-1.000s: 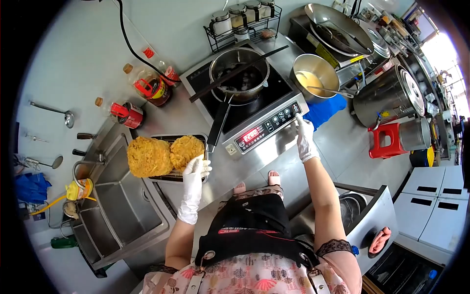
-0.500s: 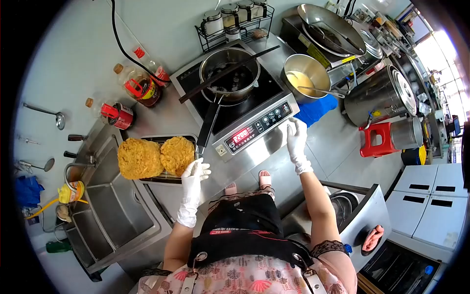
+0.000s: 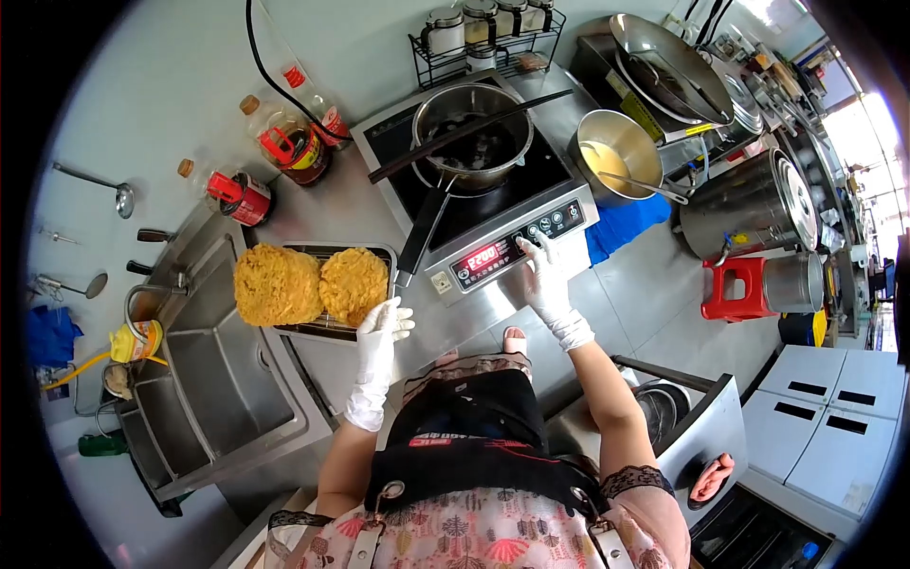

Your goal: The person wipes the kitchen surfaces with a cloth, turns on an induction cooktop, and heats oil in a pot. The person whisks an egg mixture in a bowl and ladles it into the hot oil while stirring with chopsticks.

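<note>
My right hand [image 3: 546,284], in a white glove, reaches to the control panel [image 3: 519,243] of the induction cooker. Its fingers are apart, the tips at or just over the buttons; contact is unclear. A red "2200" shows on the display. On the cooker sits a steel saucepan [image 3: 519,161] of dark liquid, dark chopsticks [image 3: 471,136] laid across its rim and its black handle pointing towards me. My left hand [image 3: 381,332], also gloved, hangs open beside the right edge of a racked tray [image 3: 391,256]. Two golden-brown fried pieces [image 3: 277,284] lie on that tray.
Left of the tray is a steel sink [image 3: 223,379]. Sauce bottles [image 3: 289,152] stand along the wall, with a spice-jar rack [image 3: 488,47] behind the cooker. To the right are a pot of yellow liquid [image 3: 621,156], a wok [image 3: 668,66], and a red stool [image 3: 735,289].
My right hand has moved left and forward, from the counter's edge to the cooker's buttons. My left hand stays near the tray. The view has shifted slightly.
</note>
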The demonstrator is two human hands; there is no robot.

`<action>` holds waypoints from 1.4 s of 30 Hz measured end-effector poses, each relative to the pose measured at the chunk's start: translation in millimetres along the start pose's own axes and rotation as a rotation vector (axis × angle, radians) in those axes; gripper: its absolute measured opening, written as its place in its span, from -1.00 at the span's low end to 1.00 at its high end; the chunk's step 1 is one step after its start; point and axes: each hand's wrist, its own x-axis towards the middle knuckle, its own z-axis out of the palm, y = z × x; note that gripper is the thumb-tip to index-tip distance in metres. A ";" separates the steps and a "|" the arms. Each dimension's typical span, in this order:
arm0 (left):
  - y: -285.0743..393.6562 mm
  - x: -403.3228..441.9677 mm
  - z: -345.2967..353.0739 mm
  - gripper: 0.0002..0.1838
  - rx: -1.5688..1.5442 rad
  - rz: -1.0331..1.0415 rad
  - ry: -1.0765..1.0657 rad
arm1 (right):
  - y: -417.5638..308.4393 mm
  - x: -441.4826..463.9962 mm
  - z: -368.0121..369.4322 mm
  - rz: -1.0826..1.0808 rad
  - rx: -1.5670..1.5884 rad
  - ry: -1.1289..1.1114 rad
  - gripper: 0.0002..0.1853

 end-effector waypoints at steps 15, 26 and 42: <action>1.0 1.8 0.3 -0.69 0.016 -0.008 -0.005 | 9.5 -9.9 6.2 -0.043 -0.055 0.043 -0.57; 0.1 3.8 2.8 -0.69 0.006 -0.019 -0.034 | 10.1 -13.4 6.8 -0.085 -0.119 0.041 -0.56; -5.9 -1.8 -1.2 -0.70 -0.001 -0.026 -0.032 | 9.8 -13.9 11.8 -0.059 -0.069 0.072 -0.56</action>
